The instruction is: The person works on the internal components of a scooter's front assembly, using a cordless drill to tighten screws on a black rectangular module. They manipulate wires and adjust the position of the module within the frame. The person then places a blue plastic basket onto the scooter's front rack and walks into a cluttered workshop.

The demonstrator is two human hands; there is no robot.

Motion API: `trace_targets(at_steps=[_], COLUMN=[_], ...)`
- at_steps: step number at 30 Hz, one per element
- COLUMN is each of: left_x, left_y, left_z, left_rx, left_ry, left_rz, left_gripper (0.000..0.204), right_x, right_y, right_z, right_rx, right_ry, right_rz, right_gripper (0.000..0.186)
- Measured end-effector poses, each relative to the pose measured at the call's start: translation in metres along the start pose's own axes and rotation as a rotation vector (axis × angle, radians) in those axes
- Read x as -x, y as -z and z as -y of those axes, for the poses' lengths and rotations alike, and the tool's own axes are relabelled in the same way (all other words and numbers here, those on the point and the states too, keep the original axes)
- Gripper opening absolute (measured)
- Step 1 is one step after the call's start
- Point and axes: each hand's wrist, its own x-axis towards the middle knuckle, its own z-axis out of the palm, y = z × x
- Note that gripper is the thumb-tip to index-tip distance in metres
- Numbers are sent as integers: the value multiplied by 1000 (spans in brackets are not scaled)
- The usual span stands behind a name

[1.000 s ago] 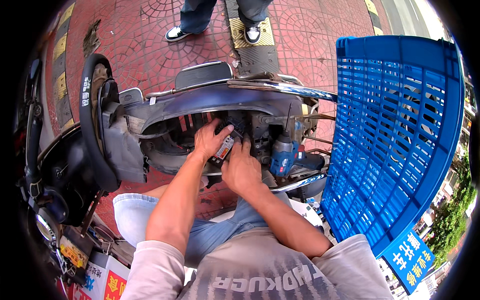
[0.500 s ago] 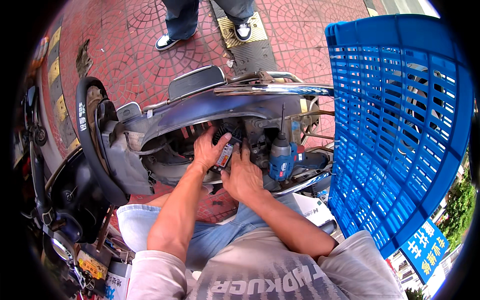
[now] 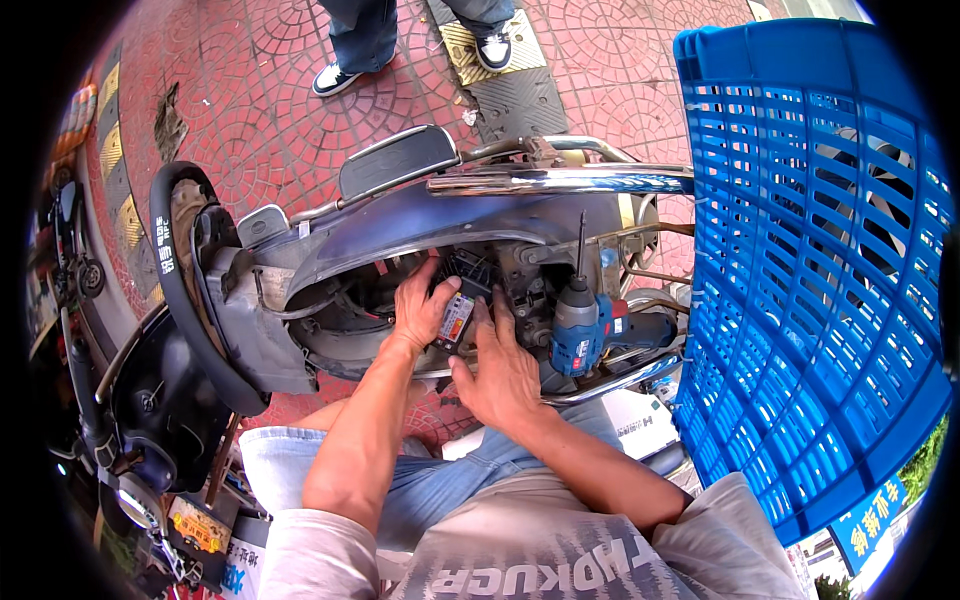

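A scooter lies on its side on red paving, its underside open toward me. My left hand and my right hand meet inside the open cavity, both gripping a small black boxy electrical unit with a coloured label. The left hand holds its left side with fingers reaching up into the cavity. The right hand holds it from below and right. A blue cordless drill rests on the frame just right of my right hand, its bit pointing up.
A large blue plastic crate stands at the right, mounted near the scooter's rear. A chrome rail runs along the top. The rear tyre is at left. Another person's legs and shoes stand at the top. Another vehicle is at lower left.
The view has shifted slightly, so the scooter sits a bit lower and to the right in the frame. Both hands stay in the cavity on the black unit, with only small finger shifts.
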Motion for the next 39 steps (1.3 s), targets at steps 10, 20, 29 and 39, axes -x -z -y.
trace_targets(at_steps=[10, 20, 29, 39], left_x=[8, 8, 12, 8], left_y=[-4, -8, -3, -2], left_z=[-2, -6, -14, -8], left_rx=[-72, -136, -162, -40], left_ry=[-113, -35, 159, 169], left_rz=[-75, -107, -6, 58], left_gripper=[65, 54, 71, 91], right_x=[1, -5, -8, -12], right_y=[-5, 10, 23, 12], right_z=[-13, 3, 9, 16], right_rx=[-13, 48, 252, 474], right_ry=[89, 9, 23, 96], right_rz=[-26, 127, 223, 189], right_gripper=[93, 93, 89, 82])
